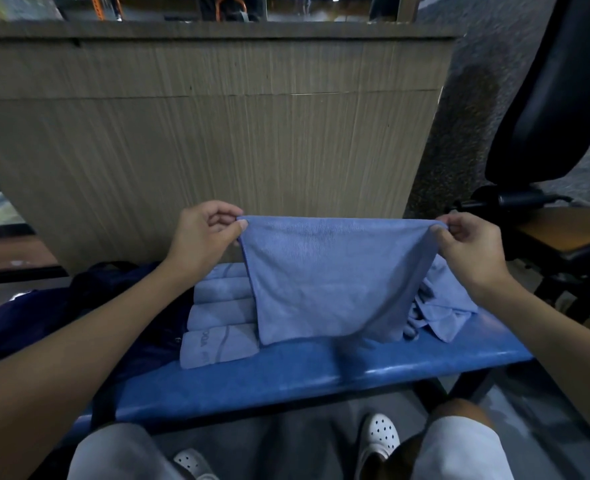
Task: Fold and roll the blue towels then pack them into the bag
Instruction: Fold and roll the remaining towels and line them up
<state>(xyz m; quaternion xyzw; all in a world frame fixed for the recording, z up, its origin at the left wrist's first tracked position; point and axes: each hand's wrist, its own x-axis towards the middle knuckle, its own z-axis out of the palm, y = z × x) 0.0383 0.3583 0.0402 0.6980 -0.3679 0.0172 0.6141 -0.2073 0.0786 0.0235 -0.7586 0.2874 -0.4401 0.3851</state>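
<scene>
- Shorts [120, 452] and white shoes [380, 441] at 6 o'clock.
- Left hand [203, 233] and right hand [470, 244] each pinch a top corner of a towel [335, 278] hanging over the tabletop [286, 372].
- Rolled towels [220, 317] at its 9 o'clock, beside the bag [79, 323]; loose towels [449, 306] at 3 o'clock.

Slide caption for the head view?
Left hand and right hand hold a blue towel by its top corners over the bench, beside rolled towels and the dark bag.

Blue towel [335, 278] hangs spread (rolled towels [217, 317] beside).
</scene>
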